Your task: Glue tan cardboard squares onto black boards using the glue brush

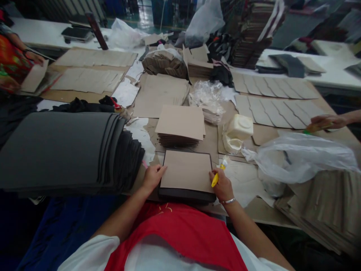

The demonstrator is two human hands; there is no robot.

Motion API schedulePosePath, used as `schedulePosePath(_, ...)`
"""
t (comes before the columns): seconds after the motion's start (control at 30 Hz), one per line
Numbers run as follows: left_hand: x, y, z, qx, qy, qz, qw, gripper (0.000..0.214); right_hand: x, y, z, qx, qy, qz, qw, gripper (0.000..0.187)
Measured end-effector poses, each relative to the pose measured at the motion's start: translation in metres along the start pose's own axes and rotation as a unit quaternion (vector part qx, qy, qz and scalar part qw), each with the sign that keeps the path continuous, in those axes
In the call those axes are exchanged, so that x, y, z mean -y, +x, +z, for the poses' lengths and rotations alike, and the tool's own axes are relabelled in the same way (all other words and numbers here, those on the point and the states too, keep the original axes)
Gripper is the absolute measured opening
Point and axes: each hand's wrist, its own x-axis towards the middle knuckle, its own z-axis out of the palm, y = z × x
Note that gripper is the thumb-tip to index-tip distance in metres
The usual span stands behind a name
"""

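Observation:
A tan cardboard sheet point(187, 171) lies on a stack of dark foam-like sheets point(186, 194) right in front of me. My left hand point(153, 177) pinches the left edge of the cardboard. On the opposite edge, my right hand point(222, 185) touches the cardboard with its fingertips while gripping a yellow-handled paintbrush point(215, 180), bristles pointing away from me. Just beyond stands a pile of similar cardboard sheets point(180, 122). To the right of that pile is a cut-open cream plastic jug point(239, 128).
A tall pile of dark grey sheets point(56, 146) fills the left side. On the right are a clear plastic bag point(304, 156) and stacked cardboard point(327, 207). A co-worker's hand point(327, 122) holds a brush over overlapping cardboard pieces point(276, 109). Another person's hand point(35, 57) holds cardboard at far left.

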Motion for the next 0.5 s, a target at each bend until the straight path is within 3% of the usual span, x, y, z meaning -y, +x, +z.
schedulePosePath(0.3, 0.001, 0.009, 0.004, -0.004, -0.011, -0.028, 1.0, 0.043, 0.0, 0.001, 0.003, -0.003, -0.017, -0.014, 1.0, 0.026)
schedulePosePath(0.5, 0.006, 0.012, 0.005, 0.023, 0.002, -0.033, 0.999, 0.045, 0.0, 0.003, 0.002, 0.02, -0.022, -0.01, 1.0, 0.023)
